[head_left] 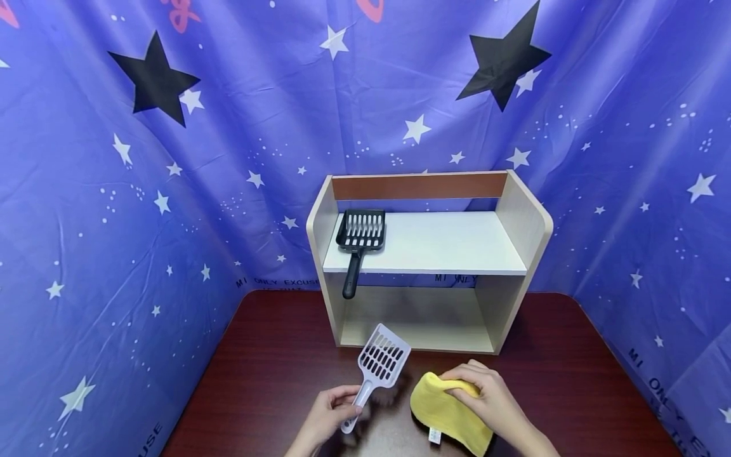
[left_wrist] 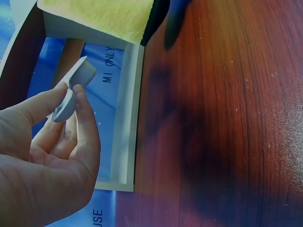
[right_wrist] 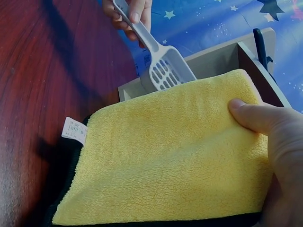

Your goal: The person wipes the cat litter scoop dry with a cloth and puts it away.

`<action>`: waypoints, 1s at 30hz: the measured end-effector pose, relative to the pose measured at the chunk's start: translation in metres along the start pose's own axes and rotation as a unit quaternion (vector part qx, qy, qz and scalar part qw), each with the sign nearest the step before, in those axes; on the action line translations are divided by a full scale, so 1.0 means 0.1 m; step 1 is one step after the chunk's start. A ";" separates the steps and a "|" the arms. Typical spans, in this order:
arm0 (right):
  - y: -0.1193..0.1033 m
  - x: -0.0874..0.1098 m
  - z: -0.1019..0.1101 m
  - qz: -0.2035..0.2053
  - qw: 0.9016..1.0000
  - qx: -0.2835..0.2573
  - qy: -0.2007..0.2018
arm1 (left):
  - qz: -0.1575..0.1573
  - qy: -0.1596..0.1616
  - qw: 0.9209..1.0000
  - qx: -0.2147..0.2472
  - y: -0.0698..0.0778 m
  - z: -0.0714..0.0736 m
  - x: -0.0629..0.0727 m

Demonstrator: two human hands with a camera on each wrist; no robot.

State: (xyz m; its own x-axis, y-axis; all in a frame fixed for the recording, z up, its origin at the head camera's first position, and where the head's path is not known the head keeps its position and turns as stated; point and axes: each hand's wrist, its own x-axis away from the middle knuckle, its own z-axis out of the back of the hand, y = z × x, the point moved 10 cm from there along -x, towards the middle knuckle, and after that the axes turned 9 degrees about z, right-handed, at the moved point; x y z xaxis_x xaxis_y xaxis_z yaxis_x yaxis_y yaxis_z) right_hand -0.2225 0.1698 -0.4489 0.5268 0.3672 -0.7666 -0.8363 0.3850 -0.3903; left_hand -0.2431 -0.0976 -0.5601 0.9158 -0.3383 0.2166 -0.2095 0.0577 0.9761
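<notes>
My left hand (head_left: 327,416) pinches the handle of a light grey slotted litter scoop (head_left: 384,357), whose head tilts up and away above the table. In the left wrist view the thumb and fingertips close on the scoop's handle (left_wrist: 66,108), seen nearly end-on. To the right, my right hand (head_left: 490,397) grips a yellow cloth (head_left: 442,409) with a dark edge and a small white label (right_wrist: 75,130). The thumb lies on the cloth's upper side in the right wrist view; the other fingers are hidden there. Scoop and cloth are apart in the head view.
A two-level wooden shelf unit (head_left: 428,271) stands at the back of the dark red-brown table (head_left: 268,374). A black slotted scoop (head_left: 355,266) lies on its upper white board at the left, handle overhanging the front edge. Blue star-printed curtains (head_left: 274,114) surround the table.
</notes>
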 end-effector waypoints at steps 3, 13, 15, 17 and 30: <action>-0.04 -0.04 -0.03 0.005 1.000 -0.007 -0.004 | -0.004 0.003 1.000 -0.004 0.02 -0.02 -0.01; -0.12 -0.23 -0.14 0.030 0.999 0.007 -0.037 | -0.008 0.018 0.999 -0.027 0.11 -0.08 0.00; -0.13 -0.28 -0.15 0.035 0.998 0.015 -0.041 | -0.008 0.024 0.999 -0.034 0.13 -0.08 0.00; -0.14 -0.33 -0.15 0.034 0.998 0.028 -0.047 | -0.010 0.030 0.999 -0.039 0.15 -0.08 -0.01; -0.18 -0.52 -0.26 0.060 0.986 0.142 -0.068 | -0.042 0.044 0.992 -0.113 0.33 -0.22 0.04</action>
State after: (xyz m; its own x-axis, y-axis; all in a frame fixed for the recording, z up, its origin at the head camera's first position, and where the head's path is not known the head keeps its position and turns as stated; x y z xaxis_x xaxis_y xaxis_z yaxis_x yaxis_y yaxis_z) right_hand -0.2393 0.1216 -0.4155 0.4580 0.5275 -0.7155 -0.8282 0.5457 -0.1278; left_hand -0.2390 -0.0767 -0.5268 0.9552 -0.2676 0.1261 -0.0591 0.2450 0.9677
